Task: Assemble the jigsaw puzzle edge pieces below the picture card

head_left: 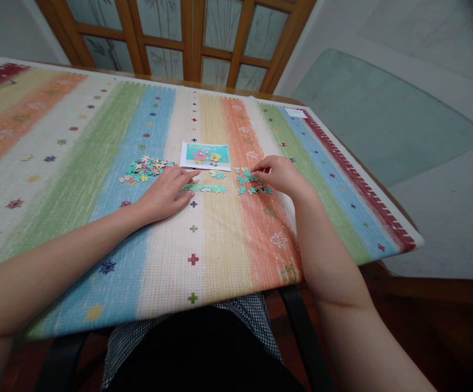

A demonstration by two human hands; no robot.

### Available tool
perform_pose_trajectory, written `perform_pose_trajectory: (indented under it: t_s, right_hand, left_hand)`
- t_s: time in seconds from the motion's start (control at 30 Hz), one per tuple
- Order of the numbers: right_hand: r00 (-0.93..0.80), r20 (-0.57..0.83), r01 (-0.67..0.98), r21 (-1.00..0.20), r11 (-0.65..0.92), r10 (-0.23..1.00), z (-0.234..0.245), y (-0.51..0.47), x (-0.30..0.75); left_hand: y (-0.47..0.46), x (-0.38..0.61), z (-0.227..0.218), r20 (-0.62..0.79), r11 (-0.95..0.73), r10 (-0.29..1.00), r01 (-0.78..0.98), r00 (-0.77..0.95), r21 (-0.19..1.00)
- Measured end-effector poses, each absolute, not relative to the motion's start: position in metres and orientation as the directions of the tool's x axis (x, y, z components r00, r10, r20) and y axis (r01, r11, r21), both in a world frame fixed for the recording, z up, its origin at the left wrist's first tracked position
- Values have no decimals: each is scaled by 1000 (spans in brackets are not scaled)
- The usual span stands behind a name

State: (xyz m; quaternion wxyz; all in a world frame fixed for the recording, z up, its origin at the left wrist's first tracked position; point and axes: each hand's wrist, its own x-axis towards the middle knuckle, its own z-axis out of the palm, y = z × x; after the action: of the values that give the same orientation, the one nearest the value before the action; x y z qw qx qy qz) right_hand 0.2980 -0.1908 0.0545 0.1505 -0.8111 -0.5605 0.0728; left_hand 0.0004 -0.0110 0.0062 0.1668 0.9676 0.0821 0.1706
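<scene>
My left hand (168,190) lies on the cloth with fingers stretched out and apart, at the left end of a joined strip of jigsaw pieces (210,188). Close behind its knuckles is a loose heap of jigsaw pieces (144,169) in teal, yellow and pink. My right hand (279,173) is closed in a pinch on a jigsaw piece, mostly hidden by the fingertips, over a small group of teal pieces (245,177). Darker pieces (260,190) lie below that hand. A short joined bit (217,175) sits between the hands, under the cartoon picture card (206,156).
A striped tablecloth (228,234) covers the table. A white slip of paper (296,112) lies near the far right corner. Wooden glass-paned doors (191,38) stand behind the table, and a chair armrest (302,326) is by the near edge.
</scene>
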Motion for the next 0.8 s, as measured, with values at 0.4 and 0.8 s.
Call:
perform_pose_trajectory:
  t_s: [0.4, 0.8]
  right_hand:
    - [425, 67, 869, -310, -386, 903, 58, -194, 304]
    - [475, 38, 848, -286, -446, 879, 51, -196, 312]
  left_hand:
    - [-11, 0, 6, 308, -933, 209, 95, 928, 346]
    - [-11, 0, 5, 313, -930, 219, 101, 924, 354]
